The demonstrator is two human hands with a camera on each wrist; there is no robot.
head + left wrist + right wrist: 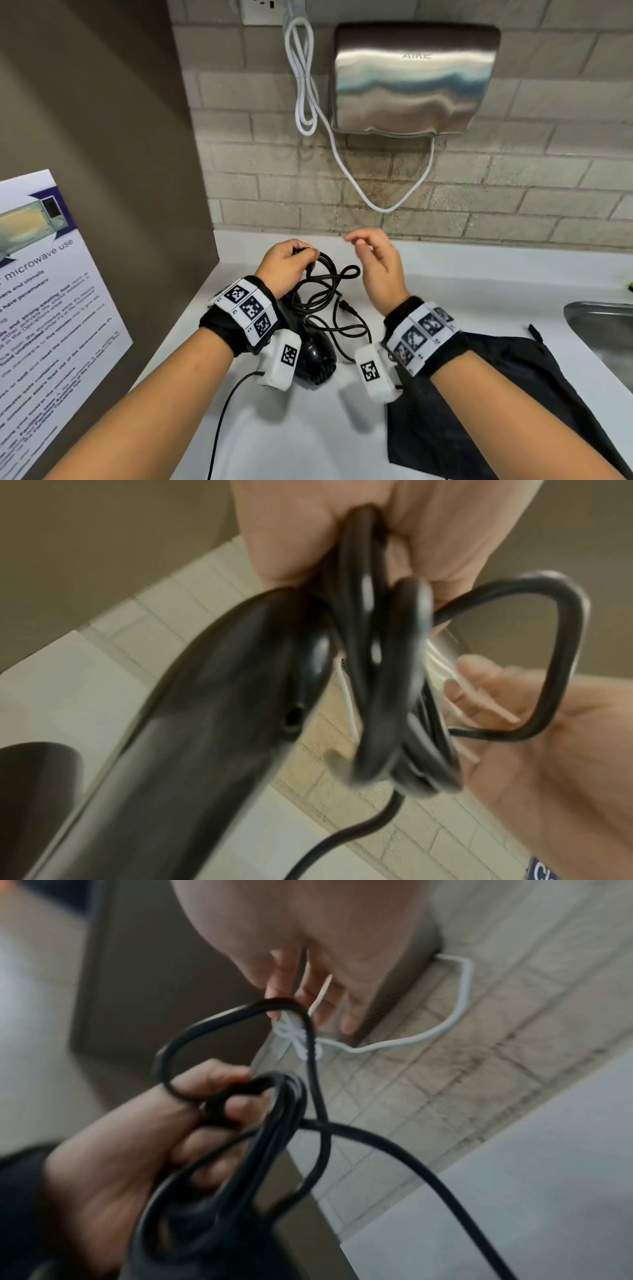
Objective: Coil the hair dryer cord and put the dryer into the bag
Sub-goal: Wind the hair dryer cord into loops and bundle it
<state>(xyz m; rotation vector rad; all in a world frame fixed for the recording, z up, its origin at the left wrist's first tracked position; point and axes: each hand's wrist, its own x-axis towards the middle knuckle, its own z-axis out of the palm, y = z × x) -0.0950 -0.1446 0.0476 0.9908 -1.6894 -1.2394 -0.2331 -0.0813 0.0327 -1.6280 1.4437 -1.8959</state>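
Note:
The black hair dryer (317, 358) hangs low over the white counter (445, 284), partly hidden by my left wrist. My left hand (301, 255) grips several loops of its black cord (330, 286) together with the top of the dryer handle (205, 723). The cord's loops (377, 669) hang from that fist, and the plug (346, 306) dangles below them. My right hand (366, 248) hovers just right of the loops, with relaxed fingers (308, 993) that hold nothing. The black bag (496, 394) lies flat on the counter under my right forearm.
A steel hand dryer (412, 78) hangs on the tiled wall, with its white cable (305, 78) looping beneath it. A sink (599, 329) is set in the counter at the right. A brown side wall with a microwave notice (44, 308) closes off the left.

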